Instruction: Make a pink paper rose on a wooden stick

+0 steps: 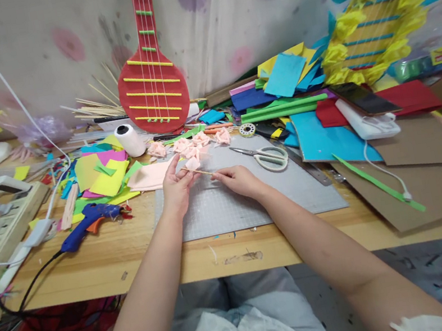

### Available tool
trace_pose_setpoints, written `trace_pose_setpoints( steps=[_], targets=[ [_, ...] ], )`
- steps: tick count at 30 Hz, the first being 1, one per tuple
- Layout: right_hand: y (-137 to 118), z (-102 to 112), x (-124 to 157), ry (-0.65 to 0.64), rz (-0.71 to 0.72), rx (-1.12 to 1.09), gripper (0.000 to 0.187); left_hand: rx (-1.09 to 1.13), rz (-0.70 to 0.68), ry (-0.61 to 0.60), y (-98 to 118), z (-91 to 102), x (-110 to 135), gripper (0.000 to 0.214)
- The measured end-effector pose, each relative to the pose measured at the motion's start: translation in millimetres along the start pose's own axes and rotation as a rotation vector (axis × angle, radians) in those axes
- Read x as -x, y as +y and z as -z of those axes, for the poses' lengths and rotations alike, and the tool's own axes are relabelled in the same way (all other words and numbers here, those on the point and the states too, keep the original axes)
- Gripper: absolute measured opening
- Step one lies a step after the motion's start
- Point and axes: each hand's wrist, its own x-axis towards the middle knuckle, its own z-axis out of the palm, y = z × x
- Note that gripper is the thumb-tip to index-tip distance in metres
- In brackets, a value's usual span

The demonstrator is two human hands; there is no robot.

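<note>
Between my hands, over the grey cutting mat (229, 210), is a thin wooden stick (203, 172) with a piece of pale pink crepe paper (192, 163) at its left end. My left hand (177, 187) pinches the paper and stick end between thumb and fingers. The stick's other end is in the closed fingers of my right hand (239, 179). Just beyond lie several pink paper flowers (194, 144). A stack of flat pink paper (147, 177) sits left of my left hand. White-handled scissors (266, 157) rest to the right of my right hand.
A blue glue gun (92, 222) lies left, its cable running to a power strip (5, 226). A white thread spool (130, 140) stands behind the papers. A red paper instrument (153, 89) leans at the back. Cardboard sheets (431, 168) overhang the front edge at right.
</note>
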Motion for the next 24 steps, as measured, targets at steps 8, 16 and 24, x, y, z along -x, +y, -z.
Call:
trace_pose_setpoints(
  steps=[8, 16, 24],
  targets=[
    [0, 0, -3, -0.043, 0.001, -0.004, 0.036, -0.021, -0.01, 0.026, -3, 1.2, -2, 0.061],
    [-9, 1, 1, -0.07, 0.013, 0.155, 0.032, 0.04, -0.002, 0.1, -7, 3.8, -6, 0.056],
    [-7, -9, -1, 0.076, 0.051, -0.011, 0.022, 0.013, -0.022, 0.212, -4, 3.8, -6, 0.067]
  ],
)
